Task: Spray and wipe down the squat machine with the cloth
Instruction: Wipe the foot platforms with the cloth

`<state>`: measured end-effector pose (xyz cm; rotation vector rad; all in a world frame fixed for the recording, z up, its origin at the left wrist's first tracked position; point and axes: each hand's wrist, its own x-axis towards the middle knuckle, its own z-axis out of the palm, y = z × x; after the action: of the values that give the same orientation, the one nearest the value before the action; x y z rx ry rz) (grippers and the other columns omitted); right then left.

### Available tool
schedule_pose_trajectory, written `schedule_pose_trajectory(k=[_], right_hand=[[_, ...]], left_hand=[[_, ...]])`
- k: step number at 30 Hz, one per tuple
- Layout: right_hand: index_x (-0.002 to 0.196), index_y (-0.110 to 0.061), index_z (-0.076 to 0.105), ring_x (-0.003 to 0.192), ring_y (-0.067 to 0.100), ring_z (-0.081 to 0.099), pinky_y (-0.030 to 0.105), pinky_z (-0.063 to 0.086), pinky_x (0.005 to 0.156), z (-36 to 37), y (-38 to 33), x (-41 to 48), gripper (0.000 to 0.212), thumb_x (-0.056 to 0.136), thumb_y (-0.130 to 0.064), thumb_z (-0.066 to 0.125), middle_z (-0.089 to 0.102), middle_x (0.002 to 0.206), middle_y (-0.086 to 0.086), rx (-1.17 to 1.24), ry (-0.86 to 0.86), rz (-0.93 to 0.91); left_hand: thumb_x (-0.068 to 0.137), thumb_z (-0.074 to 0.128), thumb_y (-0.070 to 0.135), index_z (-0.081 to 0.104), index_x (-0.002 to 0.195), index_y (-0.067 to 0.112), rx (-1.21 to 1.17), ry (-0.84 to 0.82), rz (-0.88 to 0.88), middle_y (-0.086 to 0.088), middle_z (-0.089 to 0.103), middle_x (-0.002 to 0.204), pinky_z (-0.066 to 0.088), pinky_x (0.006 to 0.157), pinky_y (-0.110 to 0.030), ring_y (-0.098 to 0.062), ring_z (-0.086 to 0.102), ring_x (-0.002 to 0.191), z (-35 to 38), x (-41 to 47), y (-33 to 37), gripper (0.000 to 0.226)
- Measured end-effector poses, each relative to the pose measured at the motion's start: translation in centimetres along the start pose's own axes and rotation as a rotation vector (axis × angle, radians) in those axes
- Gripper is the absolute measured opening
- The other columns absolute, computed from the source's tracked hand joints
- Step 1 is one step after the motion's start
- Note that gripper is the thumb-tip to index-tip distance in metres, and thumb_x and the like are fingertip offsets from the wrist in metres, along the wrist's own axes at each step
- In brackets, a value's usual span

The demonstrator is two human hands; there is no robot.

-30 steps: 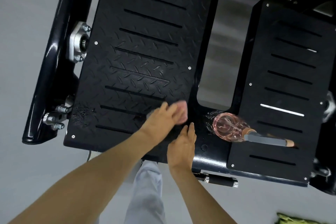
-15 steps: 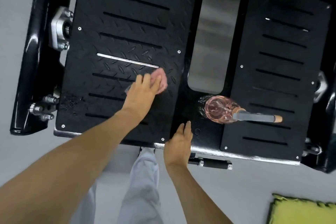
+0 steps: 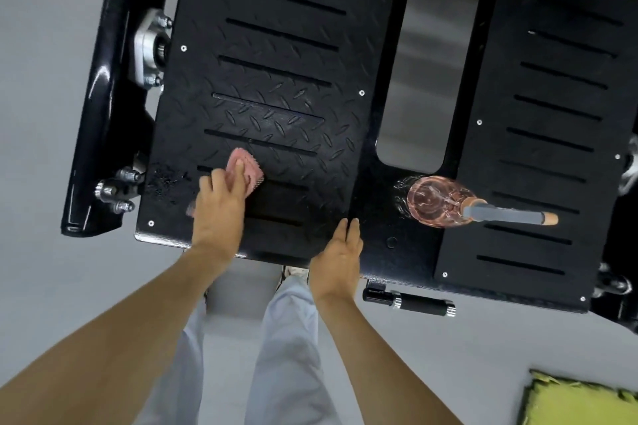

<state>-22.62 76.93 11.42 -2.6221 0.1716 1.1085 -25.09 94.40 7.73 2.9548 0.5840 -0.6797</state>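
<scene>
The squat machine's left footplate is black diamond-tread steel with slots. My left hand presses a pink cloth flat against the plate's lower left part, fingers stretched over it; a bit of cloth shows beside the wrist. My right hand rests flat on the plate's near edge, fingers straight and holding nothing. A clear pinkish spray bottle with a grey nozzle stands on the black bar between the left plate and the right footplate, well right of both hands.
A black frame tube with silver bolts runs along the left side. A black-and-silver pin handle sticks out below the plates. A yellow-green mat lies on the grey floor at the lower right. My light trouser legs are below.
My left hand slid the cloth from the right side of the left plate up and then over to its lower left. The right hand stayed on the near edge.
</scene>
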Motion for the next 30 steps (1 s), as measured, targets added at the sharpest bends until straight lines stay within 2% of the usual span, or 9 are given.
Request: schedule_pose_trajectory(k=[2,6,8,10,15,19,21,27,30], right_hand=[[0.153,-0.004,0.006,0.144,0.024,0.013,0.026,0.026,0.115,0.0,-0.3,0.0,0.075,0.09,0.003,0.046,0.0,0.16,0.01,-0.015,-0.012,-0.01],[0.154,-0.011,0.007,0.143,0.022,0.013,0.031,0.029,0.113,-0.4,-0.6,0.4,0.075,0.09,0.001,0.045,0.0,0.16,0.008,-0.015,-0.012,-0.049],[0.153,-0.014,0.008,0.144,0.021,0.013,0.034,0.03,0.113,-0.7,-0.7,0.5,0.073,0.092,0.0,0.045,0.001,0.16,0.006,-0.024,0.006,-0.081],[0.153,-0.013,0.008,0.144,0.02,0.013,0.034,0.031,0.113,-0.8,-0.9,0.8,0.077,0.09,0.004,0.047,0.001,0.161,0.005,-0.076,0.008,-0.119],[0.153,-0.009,0.005,0.146,0.024,0.008,0.035,0.027,0.116,-0.4,-2.1,1.5,0.079,0.09,0.002,0.05,-0.007,0.16,0.009,-0.172,0.003,-0.188],[0.153,-0.009,0.006,0.146,0.026,0.005,0.034,0.019,0.119,0.5,-3.7,1.3,0.078,0.089,0.002,0.048,-0.01,0.16,0.012,-0.181,0.032,-0.202],[0.154,-0.01,0.006,0.146,0.025,0.006,0.033,0.019,0.119,0.9,-4.3,1.2,0.077,0.089,0.003,0.046,-0.01,0.16,0.011,-0.175,0.036,-0.202],[0.153,-0.009,0.004,0.145,0.026,0.006,0.034,0.018,0.119,1.9,-5.9,1.0,0.078,0.088,0.002,0.046,-0.01,0.159,0.012,-0.249,0.025,-0.242],[0.153,-0.008,0.002,0.145,0.028,0.006,0.035,0.019,0.118,2.5,-6.5,0.9,0.079,0.088,0.0,0.046,-0.012,0.159,0.014,-0.278,0.023,-0.21]], left_hand=[[0.08,0.05,-0.006,0.023,0.149,0.003,-0.04,-0.054,-0.071,-0.024,0.045,0.112,0.044,0.08,-0.042,-0.036,0.044,0.095,-0.2,-0.7,2.8,0.075],[0.094,0.041,0.012,-0.008,0.152,0.014,-0.073,-0.2,0.338,-0.014,0.029,0.137,0.038,0.092,-0.035,-0.029,0.037,0.113,0.2,-2.2,8.9,0.076],[0.092,0.048,0.02,-0.004,0.153,0.017,-0.055,-0.169,0.537,-0.008,0.031,0.14,0.041,0.088,-0.033,-0.026,0.04,0.11,0.3,-2.0,8.1,0.08],[0.075,0.067,0.017,0.02,0.152,0.016,0.069,-0.046,0.616,-0.008,0.047,0.121,0.047,0.075,-0.033,-0.024,0.047,0.095,1.0,-1.8,4.9,0.091],[0.043,0.072,-0.018,0.042,0.139,0.007,-0.109,0.192,0.136,-0.02,0.045,0.102,0.05,0.06,-0.045,-0.034,0.039,0.081,2.2,-0.5,-7.1,0.104],[0.061,0.061,-0.021,0.04,0.144,0.006,-0.368,0.124,-0.442,-0.03,0.042,0.116,0.046,0.076,-0.057,-0.045,0.039,0.102,1.3,-1.0,-9.7,0.089],[0.063,0.061,-0.019,0.039,0.144,0.006,-0.439,0.151,-0.517,-0.03,0.042,0.117,0.046,0.076,-0.054,-0.044,0.039,0.105,1.5,-1.2,-7.8,0.087],[0.052,0.053,-0.005,0.041,0.132,0.011,-0.176,0.223,0.193,-0.013,0.039,0.095,0.048,0.052,-0.034,-0.026,0.035,0.076,3.0,-1.5,-3.7,0.083],[0.049,0.057,-0.006,0.053,0.13,0.009,-0.041,0.196,0.327,-0.017,0.05,0.09,0.05,0.051,-0.037,-0.031,0.045,0.073,2.2,-0.5,-7.7,0.082]])
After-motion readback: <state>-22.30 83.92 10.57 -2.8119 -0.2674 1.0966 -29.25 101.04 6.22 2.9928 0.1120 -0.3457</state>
